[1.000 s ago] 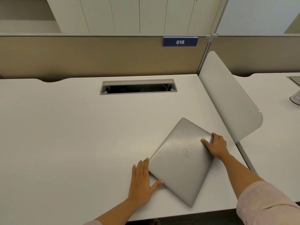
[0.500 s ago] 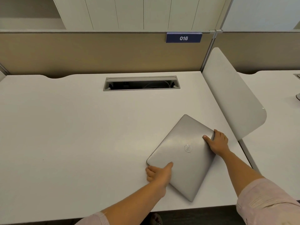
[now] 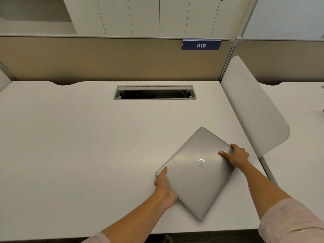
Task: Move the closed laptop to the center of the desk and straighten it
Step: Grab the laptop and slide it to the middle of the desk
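A closed silver laptop (image 3: pixel 192 178) lies askew, like a diamond, on the near right part of the white desk (image 3: pixel 78 146). My left hand (image 3: pixel 164 185) grips its left corner, thumb on the lid and fingers under the edge. At the laptop's right corner, my right hand (image 3: pixel 235 156) holds on with the thumb laid on the lid and the fingers around the edge. One corner of the laptop points at the desk's front edge.
A grey cable slot (image 3: pixel 154 92) is set into the desk's back middle. A white divider panel (image 3: pixel 252 109) stands along the right edge, close to the laptop. A beige partition with a blue "016" sign (image 3: pixel 201 45) closes the back.
My left hand went from lying flat on the desk beside the laptop to gripping its left corner. The right hand kept its hold. The laptop has barely shifted.
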A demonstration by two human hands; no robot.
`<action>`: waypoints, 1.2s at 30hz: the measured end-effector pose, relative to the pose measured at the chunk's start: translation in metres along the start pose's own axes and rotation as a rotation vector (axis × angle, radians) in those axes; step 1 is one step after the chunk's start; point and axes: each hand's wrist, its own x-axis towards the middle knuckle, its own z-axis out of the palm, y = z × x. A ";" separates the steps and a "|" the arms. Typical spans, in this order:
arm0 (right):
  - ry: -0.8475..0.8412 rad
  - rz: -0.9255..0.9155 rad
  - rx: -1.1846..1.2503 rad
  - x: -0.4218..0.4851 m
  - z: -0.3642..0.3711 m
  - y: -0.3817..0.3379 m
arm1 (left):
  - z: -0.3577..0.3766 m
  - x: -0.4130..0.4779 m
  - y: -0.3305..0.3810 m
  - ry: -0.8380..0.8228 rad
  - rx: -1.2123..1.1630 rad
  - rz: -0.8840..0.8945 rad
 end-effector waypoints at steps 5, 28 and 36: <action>-0.066 0.066 0.069 -0.003 -0.001 -0.005 | -0.005 -0.003 0.016 0.030 0.038 -0.015; -0.049 -0.007 0.342 -0.051 0.085 -0.159 | -0.124 0.001 0.172 -0.015 0.065 0.159; -0.054 -0.021 0.350 -0.066 0.129 -0.228 | -0.170 0.007 0.239 0.087 0.124 0.157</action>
